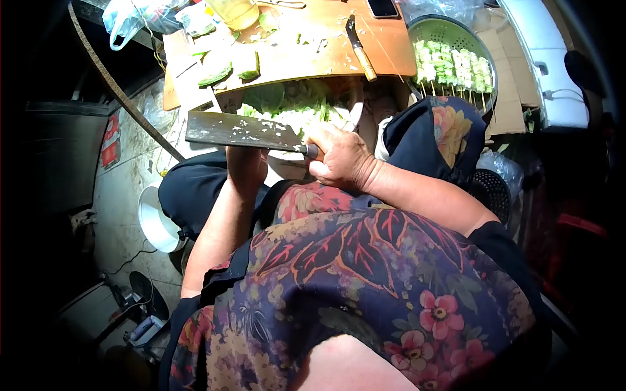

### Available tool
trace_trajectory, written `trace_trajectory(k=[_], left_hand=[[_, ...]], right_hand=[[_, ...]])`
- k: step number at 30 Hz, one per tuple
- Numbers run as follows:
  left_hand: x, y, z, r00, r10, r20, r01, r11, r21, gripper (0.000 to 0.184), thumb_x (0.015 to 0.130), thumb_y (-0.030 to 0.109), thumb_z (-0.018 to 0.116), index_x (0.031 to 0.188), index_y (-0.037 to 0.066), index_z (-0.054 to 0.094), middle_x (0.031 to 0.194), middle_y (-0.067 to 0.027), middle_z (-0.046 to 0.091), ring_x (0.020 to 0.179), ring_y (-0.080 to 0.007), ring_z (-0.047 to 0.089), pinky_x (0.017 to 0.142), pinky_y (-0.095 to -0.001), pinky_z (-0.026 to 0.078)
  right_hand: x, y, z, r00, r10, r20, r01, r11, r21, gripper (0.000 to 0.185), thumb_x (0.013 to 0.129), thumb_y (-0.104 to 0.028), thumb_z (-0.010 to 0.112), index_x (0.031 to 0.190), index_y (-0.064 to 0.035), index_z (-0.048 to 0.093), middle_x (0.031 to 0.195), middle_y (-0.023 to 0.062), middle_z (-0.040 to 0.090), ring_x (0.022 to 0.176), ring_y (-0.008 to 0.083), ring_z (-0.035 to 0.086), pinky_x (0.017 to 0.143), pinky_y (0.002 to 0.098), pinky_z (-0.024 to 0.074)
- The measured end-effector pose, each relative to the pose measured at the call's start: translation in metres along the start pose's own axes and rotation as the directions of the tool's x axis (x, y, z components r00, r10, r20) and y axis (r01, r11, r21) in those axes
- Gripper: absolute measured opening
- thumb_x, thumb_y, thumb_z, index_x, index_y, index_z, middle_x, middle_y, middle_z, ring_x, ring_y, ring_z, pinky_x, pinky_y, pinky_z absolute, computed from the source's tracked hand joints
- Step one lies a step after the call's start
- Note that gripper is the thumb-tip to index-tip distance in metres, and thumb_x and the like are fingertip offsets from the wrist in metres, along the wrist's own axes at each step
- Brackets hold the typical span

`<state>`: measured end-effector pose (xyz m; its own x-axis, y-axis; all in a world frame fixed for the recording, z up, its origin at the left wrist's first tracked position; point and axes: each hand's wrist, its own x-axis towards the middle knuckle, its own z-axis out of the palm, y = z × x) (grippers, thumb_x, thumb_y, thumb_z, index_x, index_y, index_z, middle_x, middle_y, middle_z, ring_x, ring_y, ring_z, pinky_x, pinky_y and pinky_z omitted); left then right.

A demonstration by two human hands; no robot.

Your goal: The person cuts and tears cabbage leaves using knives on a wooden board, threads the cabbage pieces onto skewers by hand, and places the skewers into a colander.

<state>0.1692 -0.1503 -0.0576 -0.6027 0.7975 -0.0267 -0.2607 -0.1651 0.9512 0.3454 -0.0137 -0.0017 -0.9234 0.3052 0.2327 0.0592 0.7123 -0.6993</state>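
My right hand (342,155) is wrapped round the handle of a cleaver (244,130), which points left with bits of chopped vegetable stuck to its broad blade. Under the blade is my left hand (246,168); the cleaver covers its fingers, so what they do is hidden. Just beyond the blade, chopped pale-green leaves (313,107) fill a white bowl (355,107) between my knees. Green vegetable pieces (248,65) lie near the edge of the orange board (293,62) behind it.
On the board are a knife (360,49) with a wooden handle, a phone (383,8) and a yellowish container (235,12). A green colander (420,32) at right holds skewered green pieces (453,68). A white bucket (156,218) stands by my left knee. Plastic bags (134,19) lie at upper left.
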Motion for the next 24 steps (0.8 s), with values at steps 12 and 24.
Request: trace_trajectory(k=[12, 24], left_hand=[[-0.021, -0.003, 0.018, 0.995, -0.09, 0.04, 0.099, 0.885, -0.454, 0.025, 0.092, 0.027, 0.055, 0.106, 0.006, 0.055, 0.103, -0.0074, 0.061, 0.097, -0.0225, 0.059, 0.088, -0.0406, 0.048], [-0.016, 0.03, 0.002, 0.923, -0.078, -0.376, 0.027, 0.99, -0.139, 0.027, 0.076, -0.006, 0.053, 0.101, 0.003, 0.055, 0.088, -0.0076, 0.062, 0.081, -0.0213, 0.063, 0.066, -0.0335, 0.055]], right_hand=[[-0.019, -0.006, -0.004, 0.999, -0.005, 0.034, 0.005, 1.0, -0.008, 0.031, 0.068, -0.019, 0.058, 0.096, -0.005, 0.055, 0.09, 0.0157, 0.054, 0.087, 0.0323, 0.057, 0.077, 0.0387, 0.0486], [-0.03, 0.027, 0.002, 0.852, 0.403, 0.333, -0.422, 0.907, -0.019, 0.033, 0.076, -0.022, 0.053, 0.104, -0.0031, 0.059, 0.092, 0.0209, 0.063, 0.09, 0.0354, 0.061, 0.081, 0.0407, 0.0483]])
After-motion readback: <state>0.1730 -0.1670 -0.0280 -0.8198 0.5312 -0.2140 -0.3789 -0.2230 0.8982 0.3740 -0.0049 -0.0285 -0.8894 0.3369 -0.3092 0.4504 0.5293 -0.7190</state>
